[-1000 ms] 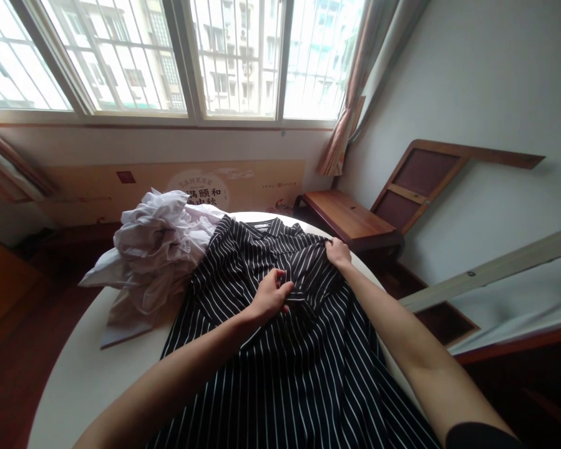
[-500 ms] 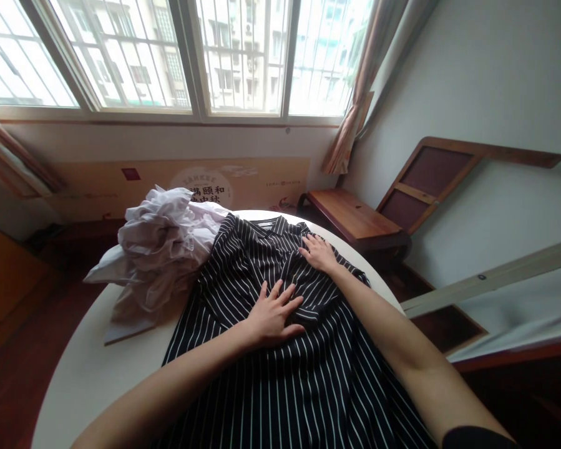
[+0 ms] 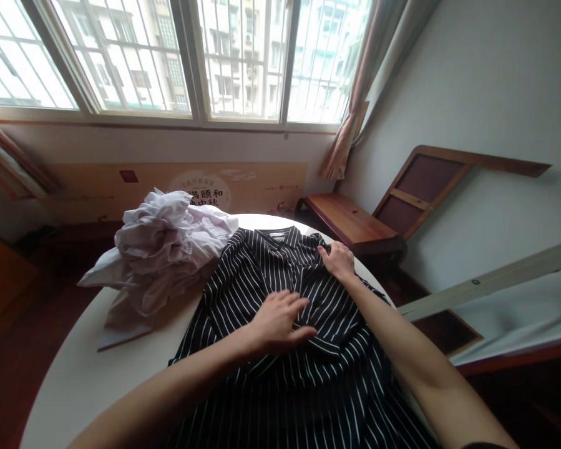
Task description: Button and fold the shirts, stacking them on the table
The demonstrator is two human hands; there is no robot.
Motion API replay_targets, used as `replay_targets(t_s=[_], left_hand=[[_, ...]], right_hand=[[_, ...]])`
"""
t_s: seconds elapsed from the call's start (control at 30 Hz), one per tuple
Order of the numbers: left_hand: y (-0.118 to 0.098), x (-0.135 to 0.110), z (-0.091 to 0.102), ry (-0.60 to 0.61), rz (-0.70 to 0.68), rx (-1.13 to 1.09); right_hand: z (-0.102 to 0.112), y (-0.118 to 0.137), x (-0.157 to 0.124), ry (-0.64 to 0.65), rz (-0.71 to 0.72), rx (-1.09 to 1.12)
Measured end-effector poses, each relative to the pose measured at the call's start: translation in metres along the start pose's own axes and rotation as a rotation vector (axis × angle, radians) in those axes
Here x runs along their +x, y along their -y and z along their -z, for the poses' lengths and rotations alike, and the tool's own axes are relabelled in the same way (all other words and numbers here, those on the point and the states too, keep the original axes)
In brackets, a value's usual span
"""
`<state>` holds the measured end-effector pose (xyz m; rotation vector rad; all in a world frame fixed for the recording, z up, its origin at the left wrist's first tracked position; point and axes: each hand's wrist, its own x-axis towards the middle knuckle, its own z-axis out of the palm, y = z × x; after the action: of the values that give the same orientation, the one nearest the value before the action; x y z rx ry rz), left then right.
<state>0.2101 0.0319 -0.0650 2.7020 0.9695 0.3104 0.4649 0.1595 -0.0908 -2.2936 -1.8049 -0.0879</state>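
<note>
Left of the striped shirt [image 3: 271,280] the desk [image 3: 74,374] lies bare down to its near edge, open for a hand; at the shirt's upper left a crumpled pile of white clothes [image 3: 158,249] blocks the way, touching the shirt; beyond the shirt's far end only a narrow strip of desk shows; right of the shirt the desk ends, a wooden stand [image 3: 350,221] close beyond; the left hand [image 3: 280,321] and right hand [image 3: 339,259] lie on the shirt.

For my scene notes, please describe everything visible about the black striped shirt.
The black striped shirt, thin fabric with narrow white stripes, lies spread and creased on the white table, collar farthest from the person. The left hand lies flat on its middle; the right hand rests by the collar. Crumpled white clothes touch its left side.
</note>
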Motion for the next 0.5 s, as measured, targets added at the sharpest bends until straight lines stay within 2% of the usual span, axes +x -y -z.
replay_targets(t_s=[0.07, 0.1, 0.17, 0.23, 0.37, 0.5], left_hand=[[0.029, 0.015, 0.013, -0.152, 0.182, 0.139], [0.045, 0.022, 0.018, -0.173, 0.278, 0.192], [0.077, 0.033, 0.021, -0.092, 0.442, 0.22], [0.102, 0.041, 0.019, 0.001, 0.526, 0.199], [0.123, 0.048, 0.012, 0.032, 0.551, 0.163], [0.127, 0.05, 0.01, 0.061, 0.495, 0.166]], right_hand=[[-0.003, 0.001, 0.007, 0.048, 0.042, 0.001], [-0.005, 0.002, 0.01, 0.108, 0.061, -0.002], [-0.011, 0.006, 0.015, 0.223, 0.061, -0.006], [-0.016, 0.009, 0.02, 0.257, 0.005, -0.003], [-0.015, 0.013, 0.036, 0.208, -0.1, 0.003], [-0.009, 0.032, 0.059, 0.024, -0.099, 0.016]])
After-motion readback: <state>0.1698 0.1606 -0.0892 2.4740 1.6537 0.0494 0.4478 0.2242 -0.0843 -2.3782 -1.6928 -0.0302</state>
